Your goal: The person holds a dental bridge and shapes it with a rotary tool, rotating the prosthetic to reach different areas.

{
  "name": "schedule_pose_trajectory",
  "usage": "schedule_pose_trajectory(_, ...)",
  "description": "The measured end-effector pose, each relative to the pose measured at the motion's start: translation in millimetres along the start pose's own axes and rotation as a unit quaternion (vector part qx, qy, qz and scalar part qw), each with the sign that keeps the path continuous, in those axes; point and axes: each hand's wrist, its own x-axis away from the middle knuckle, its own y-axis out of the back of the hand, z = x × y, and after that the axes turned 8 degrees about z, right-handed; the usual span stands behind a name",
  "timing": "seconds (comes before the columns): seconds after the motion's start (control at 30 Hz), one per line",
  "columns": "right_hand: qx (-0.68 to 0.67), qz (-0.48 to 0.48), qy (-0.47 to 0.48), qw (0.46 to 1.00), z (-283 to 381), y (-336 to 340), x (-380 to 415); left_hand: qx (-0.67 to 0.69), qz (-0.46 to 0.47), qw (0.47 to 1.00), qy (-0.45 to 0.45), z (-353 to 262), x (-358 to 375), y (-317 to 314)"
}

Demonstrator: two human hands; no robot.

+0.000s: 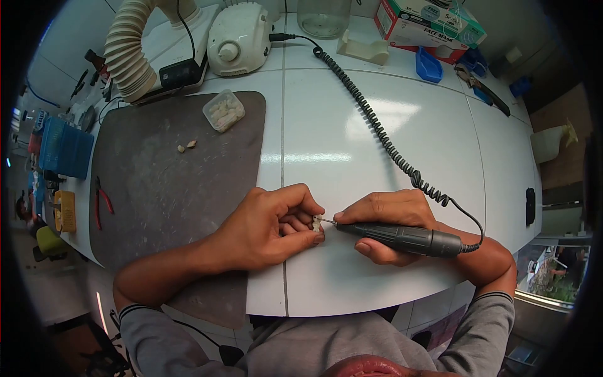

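My left hand (276, 226) pinches a small whitish piece (316, 223), tooth-like in look, between thumb and fingers. My right hand (392, 220) is closed around a black rotary handpiece (402, 237), which points left. Its thin metal bit (328, 220) reaches the piece, and they seem to touch. A coiled black cord (377, 125) runs from the handpiece's rear end up to a white control unit (240, 41) with a round knob. Further back on the dark mat stands a clear plastic tub (223, 111) of similar pale pieces, with a couple of loose pieces (186, 146) nearby.
Red-handled pliers (102, 204) lie on the mat's left side. A ribbed hose (129, 53) arches at the back left. Blue baskets (66, 147) line the left edge. At the back right are a face mask box (430, 28), a blue tray (429, 65) and a dark-handled tool (490, 94).
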Motion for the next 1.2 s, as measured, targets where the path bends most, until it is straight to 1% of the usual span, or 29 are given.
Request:
schedule_pose_trajectory(0.93,0.006,-0.002,0.005,1.0,1.5,-0.6,0.6,-0.01,-0.002,1.0,-0.009,2.4,-0.2,-1.3)
schedule_pose_trajectory(1.2,0.009,-0.006,0.009,1.0,0.2,-1.0,0.7,-0.023,-0.017,1.0,0.006,0.1,-0.7,-4.3)
